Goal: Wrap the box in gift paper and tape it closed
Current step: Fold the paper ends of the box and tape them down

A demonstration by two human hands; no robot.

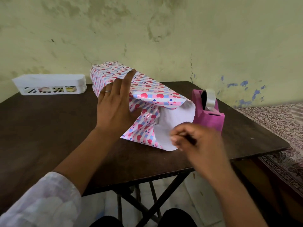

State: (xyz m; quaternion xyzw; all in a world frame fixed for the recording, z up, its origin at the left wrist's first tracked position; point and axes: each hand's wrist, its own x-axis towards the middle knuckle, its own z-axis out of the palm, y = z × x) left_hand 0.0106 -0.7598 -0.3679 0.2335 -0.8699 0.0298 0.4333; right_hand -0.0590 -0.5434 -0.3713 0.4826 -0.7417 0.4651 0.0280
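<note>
Right hand [195, 138] fingers [176, 138] touch gift paper's [147, 95] open end.

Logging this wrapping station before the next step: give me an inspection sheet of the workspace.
Surface: dark brown folding table, bare wood where visible.
Job's things: box wrapped in heart-print gift paper, lying lengthwise; near end still open, white underside showing. Pink tape dispenser with a clear roll stands right of it.
Clutter: white slotted basket at the far left edge, contents unclear.
Hands: left hand rests flat on the paper's side, fingers straight; right hand, blurred, pinches the open end's paper edge.
Cables: nothing seen.
Surroundings: stained green wall; patterned cloth at right.
</note>
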